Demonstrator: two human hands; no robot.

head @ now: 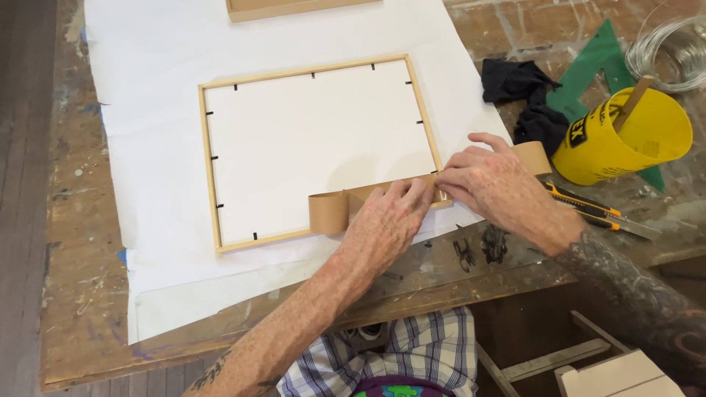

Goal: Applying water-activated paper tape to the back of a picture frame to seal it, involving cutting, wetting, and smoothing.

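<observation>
The frame (316, 151) lies face down on white paper (154, 88), its backing board held by small black tabs. Brown tape (346, 206) runs along the frame's near edge, its free end curled up just left of the hands. The left hand (386, 224) lies flat on the tape at that near edge, fingers together and pressing down. The right hand (489, 184) sits at the frame's near right corner, fingers pinching the tape, which carries on past the corner to the right.

To lay it well, the tape likely wants to be kept taut and square to the edge, with the flat hand smoothing outward so no creases form.

Right of the frame lie a black cloth (526, 99), a green set square (596, 62), a yellow tub (625, 140), a wire coil (669, 51) and a utility knife (599, 209). Beyond the frame's far edge a second wooden piece (287, 7) shows. The bench (73, 294) is worn, paint-spattered wood; dark floorboards run along its left.
</observation>
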